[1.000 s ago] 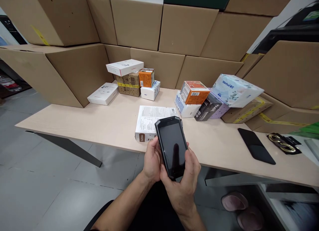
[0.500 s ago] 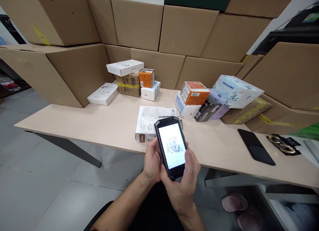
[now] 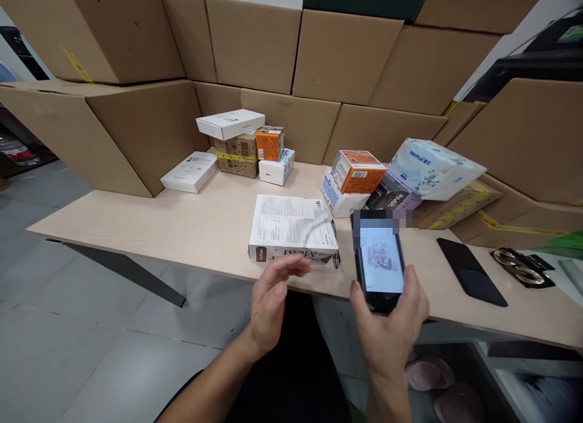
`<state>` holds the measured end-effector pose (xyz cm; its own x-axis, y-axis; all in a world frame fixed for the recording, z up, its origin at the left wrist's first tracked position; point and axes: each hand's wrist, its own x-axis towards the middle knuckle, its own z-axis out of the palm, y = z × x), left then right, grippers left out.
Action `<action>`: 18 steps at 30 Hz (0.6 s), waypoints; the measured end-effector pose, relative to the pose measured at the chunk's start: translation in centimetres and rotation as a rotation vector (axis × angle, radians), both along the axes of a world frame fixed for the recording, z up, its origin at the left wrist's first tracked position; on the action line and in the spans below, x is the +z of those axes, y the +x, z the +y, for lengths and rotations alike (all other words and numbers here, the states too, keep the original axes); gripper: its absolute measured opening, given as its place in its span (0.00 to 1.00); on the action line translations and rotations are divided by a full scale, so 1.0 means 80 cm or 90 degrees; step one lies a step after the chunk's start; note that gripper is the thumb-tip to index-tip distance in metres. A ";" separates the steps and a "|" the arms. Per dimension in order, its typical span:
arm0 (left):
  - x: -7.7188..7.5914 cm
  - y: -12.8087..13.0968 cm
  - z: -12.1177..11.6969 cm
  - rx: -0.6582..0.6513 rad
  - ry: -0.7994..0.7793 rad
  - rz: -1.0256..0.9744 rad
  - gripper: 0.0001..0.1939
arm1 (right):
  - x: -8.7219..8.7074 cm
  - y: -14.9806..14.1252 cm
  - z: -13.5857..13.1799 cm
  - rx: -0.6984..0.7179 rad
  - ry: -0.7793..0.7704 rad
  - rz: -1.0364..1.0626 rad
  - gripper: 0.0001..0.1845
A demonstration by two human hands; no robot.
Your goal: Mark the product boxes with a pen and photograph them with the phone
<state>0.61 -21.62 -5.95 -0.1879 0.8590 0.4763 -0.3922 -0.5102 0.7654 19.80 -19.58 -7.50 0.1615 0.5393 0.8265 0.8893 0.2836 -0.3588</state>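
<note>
Cardboard cartons stacked along far wall | wooden table in front, small boxes at its far side | white printed box at near edge | right hand gripping lit phone over near edge, right of box | left hand open, empty, fingers spread just before box.
</note>
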 end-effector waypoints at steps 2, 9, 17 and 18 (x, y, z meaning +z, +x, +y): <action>0.000 -0.032 0.004 0.192 0.134 0.164 0.16 | -0.004 0.025 0.011 -0.035 -0.028 -0.031 0.45; 0.027 -0.138 0.038 0.287 -0.016 0.602 0.26 | -0.019 0.079 0.032 -0.074 -0.167 -0.055 0.42; 0.007 -0.143 0.042 0.296 -0.026 0.857 0.40 | -0.020 0.094 0.034 -0.062 -0.226 -0.098 0.44; 0.006 -0.140 0.040 0.306 -0.048 0.843 0.40 | -0.017 0.090 0.033 -0.051 -0.205 -0.110 0.43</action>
<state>-10.55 -18.41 -5.49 0.0777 0.8710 0.4851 0.8273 -0.3279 0.4562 26.97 -16.97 -8.85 0.0861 0.7674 0.6353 0.9594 0.1080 -0.2604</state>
